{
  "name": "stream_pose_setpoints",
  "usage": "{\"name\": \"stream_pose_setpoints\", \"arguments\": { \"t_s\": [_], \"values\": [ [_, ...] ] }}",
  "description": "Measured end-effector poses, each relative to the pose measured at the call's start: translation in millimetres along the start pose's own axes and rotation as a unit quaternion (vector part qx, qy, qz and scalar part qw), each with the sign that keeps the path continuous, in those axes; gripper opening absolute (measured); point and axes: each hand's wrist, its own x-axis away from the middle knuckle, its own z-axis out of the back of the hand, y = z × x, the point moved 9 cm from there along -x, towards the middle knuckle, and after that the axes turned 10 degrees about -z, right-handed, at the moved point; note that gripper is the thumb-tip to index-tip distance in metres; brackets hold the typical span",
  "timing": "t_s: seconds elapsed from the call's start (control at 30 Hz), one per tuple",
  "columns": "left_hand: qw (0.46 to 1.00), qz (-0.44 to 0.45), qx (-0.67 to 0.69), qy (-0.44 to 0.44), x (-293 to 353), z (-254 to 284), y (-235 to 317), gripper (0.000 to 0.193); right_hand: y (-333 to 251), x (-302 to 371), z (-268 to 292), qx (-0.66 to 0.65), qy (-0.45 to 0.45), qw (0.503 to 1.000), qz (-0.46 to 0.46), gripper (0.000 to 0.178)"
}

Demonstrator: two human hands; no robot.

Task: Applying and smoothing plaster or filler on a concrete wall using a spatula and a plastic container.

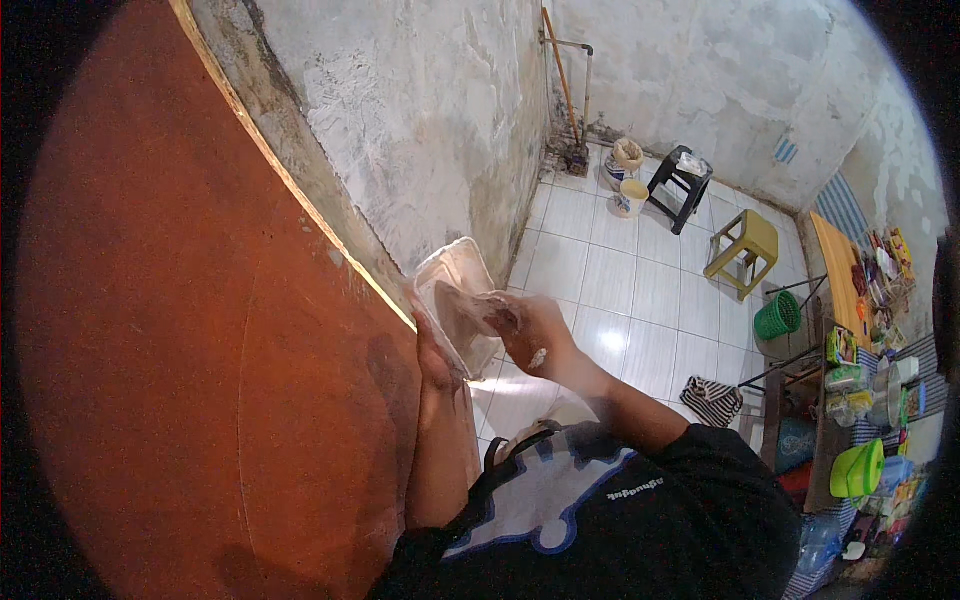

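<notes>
My left hand (pixel 432 355) is wrapped round the side of a whitish rectangular plastic tub (pixel 455 257), which is tilted and smeared inside. My right hand (pixel 540 335) is closed at the tub's mouth, its fingers reaching over the rim. From these fingers a flat, pale, smeared shape extends into the tub; blur hides what it is. A whitish blob sticks to the back of my right hand. Close to my left hand are a reddish-brown panel (pixel 220 300) and the end of its pale wooden edge.
A patchy grey wall (pixel 420 110) rises ahead. On the white tiled floor (pixel 585 275) stand buckets (pixel 630 198), a black stool (pixel 683 185), an olive stool (pixel 750 245) and a green basket (pixel 778 316). A striped cloth (pixel 712 400) lies near a cluttered table (pixel 840 260) at right.
</notes>
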Motion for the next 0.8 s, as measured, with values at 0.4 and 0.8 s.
{"name": "stream_pose_setpoints", "arguments": {
  "t_s": [0.4,0.8],
  "values": [
    [0.999,0.036,-0.034,0.013,15,37,12,0.072,-19,4,-21,-0.009,-0.048,0.999,0.024,0.020],
    [0.997,0.042,-0.063,-0.036,9,38,2,0.073,-17,13,-16,-0.077,-0.038,0.993,0.077,0.023]
  ]
}}
